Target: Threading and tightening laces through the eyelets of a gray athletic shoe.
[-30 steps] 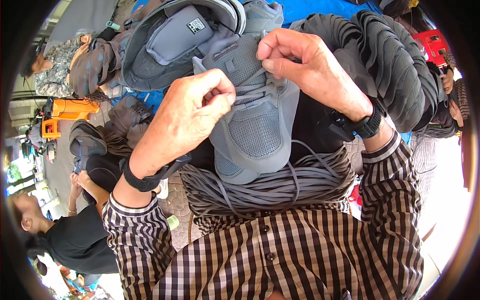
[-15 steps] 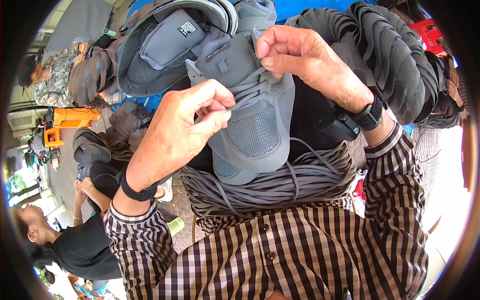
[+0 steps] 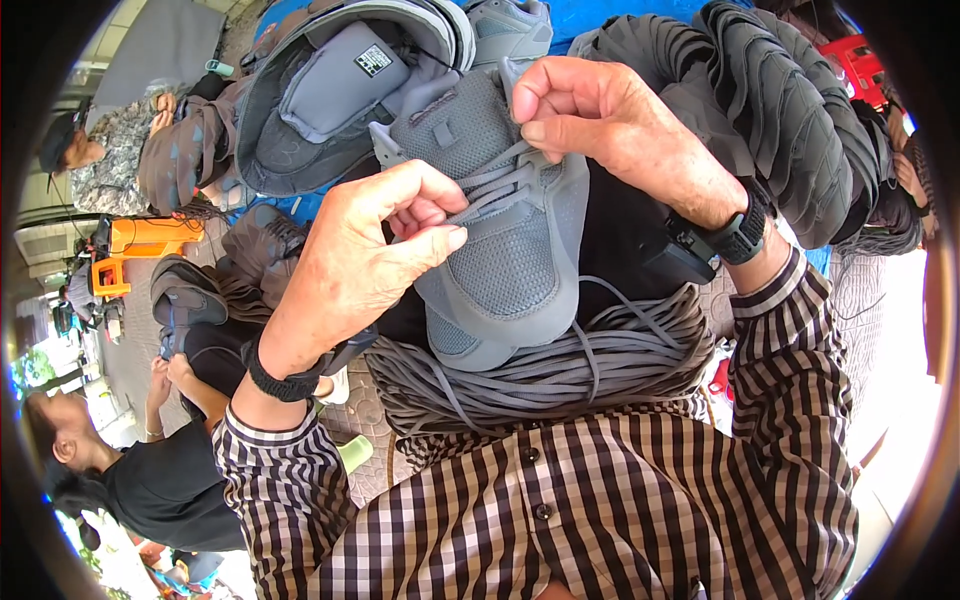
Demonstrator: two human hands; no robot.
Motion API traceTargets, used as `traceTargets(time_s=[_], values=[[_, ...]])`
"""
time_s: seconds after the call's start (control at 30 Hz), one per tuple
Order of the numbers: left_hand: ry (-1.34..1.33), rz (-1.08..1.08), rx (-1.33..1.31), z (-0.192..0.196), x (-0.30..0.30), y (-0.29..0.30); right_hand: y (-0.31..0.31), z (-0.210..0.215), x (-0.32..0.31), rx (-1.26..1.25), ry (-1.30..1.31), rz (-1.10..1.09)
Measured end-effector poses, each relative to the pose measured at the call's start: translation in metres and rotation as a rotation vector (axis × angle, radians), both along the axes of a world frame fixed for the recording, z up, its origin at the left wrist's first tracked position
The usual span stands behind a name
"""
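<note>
A grey mesh shoe upper lies in front of me, its toe pointing toward my body. Flat grey shoelaces cross its throat. At the upper right eyelets, my right hand pinches a shoelace between thumb and forefinger. My left hand is at the left side of the lacing, its fingers curled and its thumb apart from them. Nothing shows between that thumb and forefinger. Below the toe, a thick bundle of grey laces rests across my lap.
Behind the upper lies a large grey shoe piece with a padded tongue. Stacked grey uppers rise at the right, on blue sheeting. A person in black sits at the left, near an orange stool. A red stool stands far right.
My left thumb has moved away from the forefinger and slightly down, widening the gap between them. My right hand has stayed at the eyelets with its pinch on the shoelace.
</note>
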State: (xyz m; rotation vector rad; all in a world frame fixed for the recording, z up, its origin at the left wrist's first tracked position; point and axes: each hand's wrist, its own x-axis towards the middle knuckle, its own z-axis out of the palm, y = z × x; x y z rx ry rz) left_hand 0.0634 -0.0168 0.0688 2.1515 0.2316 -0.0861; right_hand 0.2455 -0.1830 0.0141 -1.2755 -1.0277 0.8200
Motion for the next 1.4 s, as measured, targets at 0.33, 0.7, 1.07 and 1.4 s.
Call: traceTargets(time_s=[0.33,0.7,1.07,1.4], values=[[0.014,0.042,0.214,0.009,0.000,-0.004,-0.004,0.004,-0.002,-0.028,-0.014,-0.011],[-0.124,-0.024,0.096,0.002,0.000,0.004,-0.029,0.012,0.019,0.025,0.084,-0.082],[-0.255,-0.067,0.183,-0.010,0.002,0.013,-0.092,0.048,0.075,0.067,-0.100,-0.316],[-0.275,-0.065,0.089,-0.026,0.002,0.019,-0.141,0.048,0.144,0.183,0.182,-0.379]])
